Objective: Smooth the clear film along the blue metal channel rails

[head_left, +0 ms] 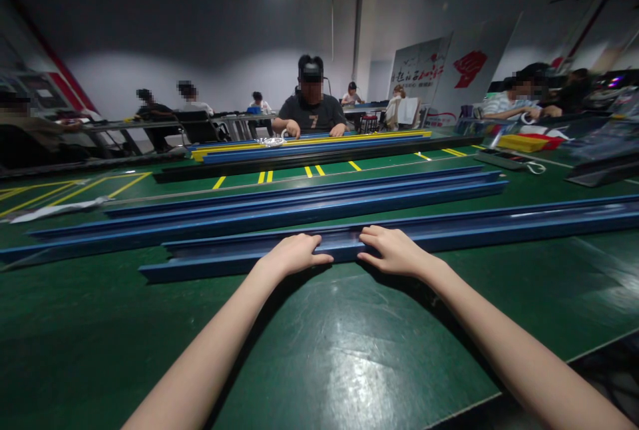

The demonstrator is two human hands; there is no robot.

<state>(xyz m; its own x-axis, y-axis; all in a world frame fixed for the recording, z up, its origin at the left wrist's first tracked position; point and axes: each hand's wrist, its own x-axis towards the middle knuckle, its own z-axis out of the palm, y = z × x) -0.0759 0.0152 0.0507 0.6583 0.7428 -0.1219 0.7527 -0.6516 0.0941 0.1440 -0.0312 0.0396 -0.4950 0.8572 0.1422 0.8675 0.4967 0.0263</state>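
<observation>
A long blue channel-shaped profile (479, 229) lies across the green table in front of me. My left hand (295, 251) grips its near wall, fingers over the top and thumb low on the outer side. A short way to the right, my right hand (392, 249) holds the same wall in a like way. The two hands are apart, with a bit of the channel showing between them. Just behind lie more blue profiles (279, 212), side by side. Fingertips inside the channel are partly hidden.
Farther back are a black profile (299, 164) and yellow profiles (349, 140), where a co-worker (312, 107) sits opposite. A white strip of material (60, 209) lies at the left. A yellow tray (522, 143) stands at the right. The green table's (349, 350) near edge runs at lower right.
</observation>
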